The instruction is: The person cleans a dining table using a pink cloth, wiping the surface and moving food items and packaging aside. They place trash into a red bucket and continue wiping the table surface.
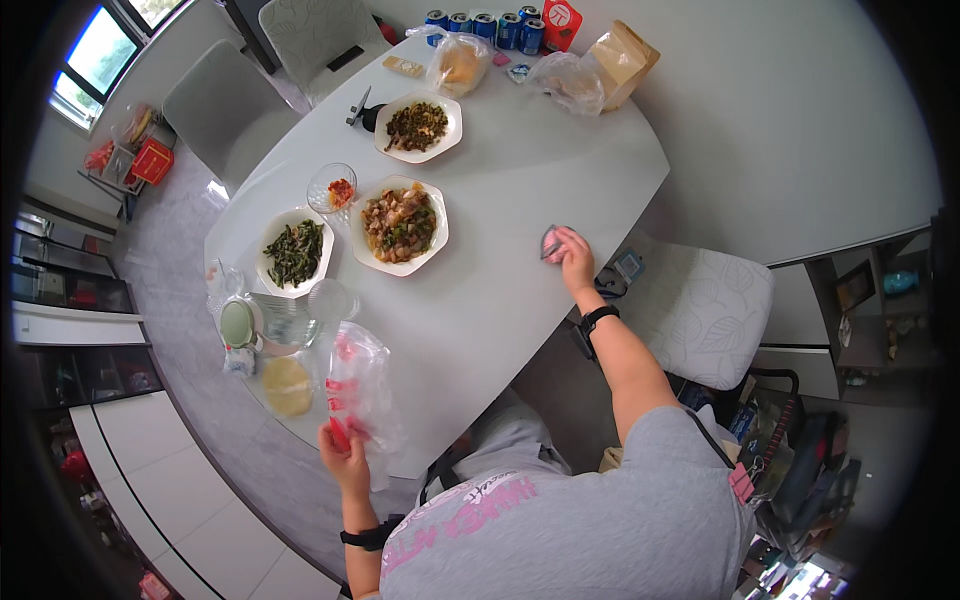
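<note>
At the table's near left edge, my left hand [346, 457] grips a clear plastic bag with red print [367, 367]. My right hand [576, 259] presses a folded pink and grey cloth [553, 244] onto the white table [480, 322] near its right edge. Left of the bag lies a round yellowish mat [287, 385]. A glass pitcher with a green lid [289, 324] is just behind it, beside clear cups [332, 300]. Farther off are a plate of green vegetables [295, 253], a plate of stir-fried meat [399, 225] and a glass bowl of red relish [332, 189].
Another plate of food [418, 126] sits farther back. Along the far edge are several blue cans [484, 28], a plastic bag with food [459, 66] and a brown paper bag [621, 64]. A patterned chair [697, 307] stands at right; a grey chair [225, 112] is beyond the left edge.
</note>
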